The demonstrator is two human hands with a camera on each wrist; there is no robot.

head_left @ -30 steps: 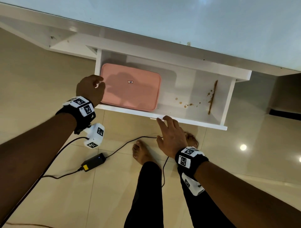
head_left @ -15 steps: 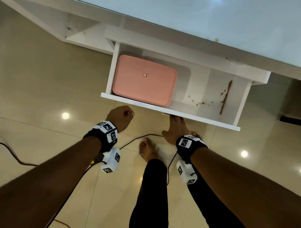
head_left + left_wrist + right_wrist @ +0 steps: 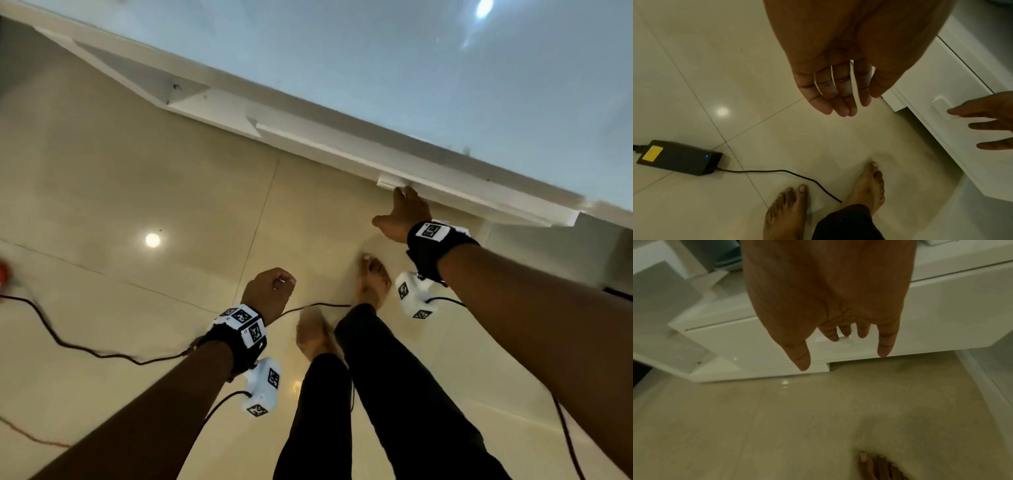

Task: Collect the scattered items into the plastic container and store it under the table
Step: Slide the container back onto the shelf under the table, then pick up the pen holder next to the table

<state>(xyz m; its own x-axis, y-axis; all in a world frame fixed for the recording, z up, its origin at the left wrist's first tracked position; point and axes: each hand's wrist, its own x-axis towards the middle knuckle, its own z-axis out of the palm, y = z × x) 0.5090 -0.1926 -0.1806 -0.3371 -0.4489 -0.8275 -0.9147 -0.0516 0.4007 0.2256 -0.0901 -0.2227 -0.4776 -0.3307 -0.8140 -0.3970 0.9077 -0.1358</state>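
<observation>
The white drawer (image 3: 455,186) under the pale glass table top (image 3: 411,68) stands closed, and the plastic container is hidden from every view. My right hand (image 3: 404,209) reaches forward with straight fingers, its fingertips (image 3: 844,334) touching the drawer's small white handle (image 3: 833,346). The same handle (image 3: 941,104) shows in the left wrist view, with the right fingers (image 3: 982,125) spread beside it. My left hand (image 3: 272,291) hangs over the floor to the left of the drawer. Its fingers (image 3: 838,97) are loosely curled and hold nothing.
A black power adapter (image 3: 678,157) with a yellow label lies on the tiled floor, its thin cable (image 3: 787,172) running towards my bare feet (image 3: 869,186). Another dark cable (image 3: 68,346) crosses the floor at left. The white cabinet base (image 3: 756,369) juts out low.
The drawer, open with the pink container inside, has been pushed closed by my right hand. My left hand has left the drawer edge and dropped lower.
</observation>
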